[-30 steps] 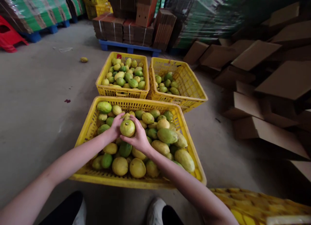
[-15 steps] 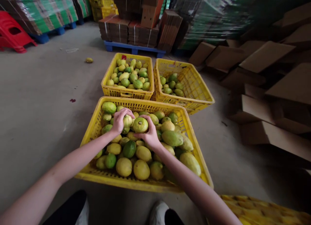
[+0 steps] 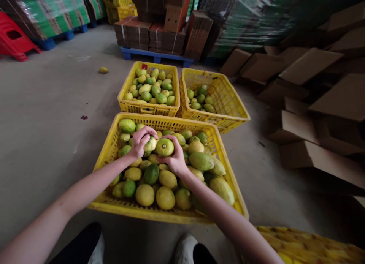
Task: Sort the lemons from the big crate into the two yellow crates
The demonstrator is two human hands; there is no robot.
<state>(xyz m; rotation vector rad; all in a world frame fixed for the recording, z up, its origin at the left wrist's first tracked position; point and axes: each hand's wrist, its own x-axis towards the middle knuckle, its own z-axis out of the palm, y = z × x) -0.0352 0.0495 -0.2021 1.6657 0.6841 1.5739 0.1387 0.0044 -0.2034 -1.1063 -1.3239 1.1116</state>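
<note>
My left hand (image 3: pixel 140 141) is closed round a pale yellow-green lemon (image 3: pixel 150 144), with its fingers over the top. Close beside it, my right hand (image 3: pixel 176 156) grips a greener lemon (image 3: pixel 165 147), whose round end faces me. Both hands are above the near yellow crate (image 3: pixel 171 216), which is filled with yellow and green lemons. Among these are a dark green lemon (image 3: pixel 151 174) below my hands and a long green one (image 3: pixel 201 161) to the right of them.
Behind the near crate stand a full lemon crate (image 3: pixel 148 108) and a partly filled crate (image 3: pixel 228 100). Cardboard boxes (image 3: pixel 310 66) lie at the right. Flattened cartons rest on a blue pallet (image 3: pixel 156 56). One lemon (image 3: pixel 103 70) lies on the floor, and a red stool (image 3: pixel 15 38) stands far left.
My left hand has turned slightly, and the lemon in it shows a different side. The right hand keeps its lemon in nearly the same place. The whole view has shifted a little.
</note>
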